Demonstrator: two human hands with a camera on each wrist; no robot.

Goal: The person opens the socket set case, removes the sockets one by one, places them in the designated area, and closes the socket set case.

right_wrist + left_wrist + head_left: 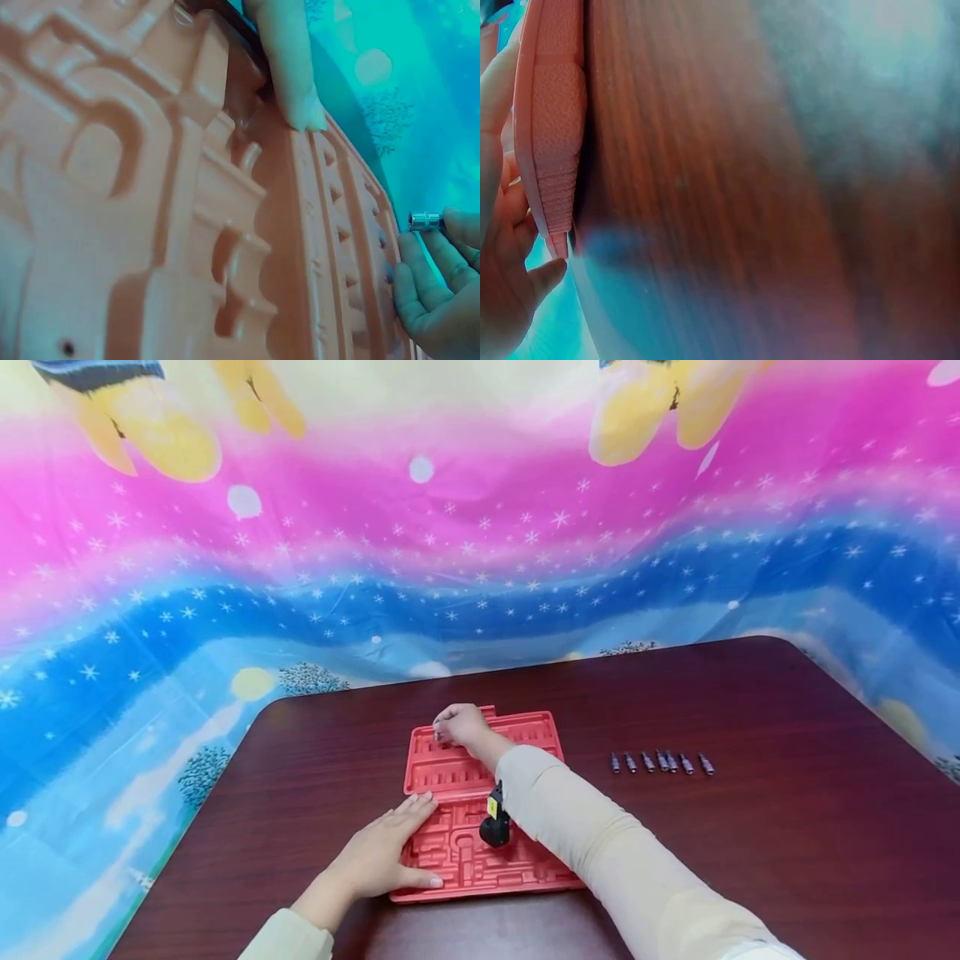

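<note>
A red plastic tool case (491, 793) lies unfolded on the table, its moulded slots facing up. My left hand (378, 852) rests on the left edge of the case with its fingers spread; in the left wrist view part of the left hand (510, 247) shows beside the case's side wall (555, 127). Over the far half of the case is my right hand (461, 727). In the right wrist view this right hand (446, 292) pinches a small shiny metal socket (425, 221) between thumb and fingers, just above the case's far part (352, 247).
To the right of the case, several small metal socket bits (648, 762) lie in a row on the dark wooden table (750, 843). A black wrist camera (495, 822) hangs from the right sleeve over the near half. Behind the table hangs a colourful printed cloth (480, 543).
</note>
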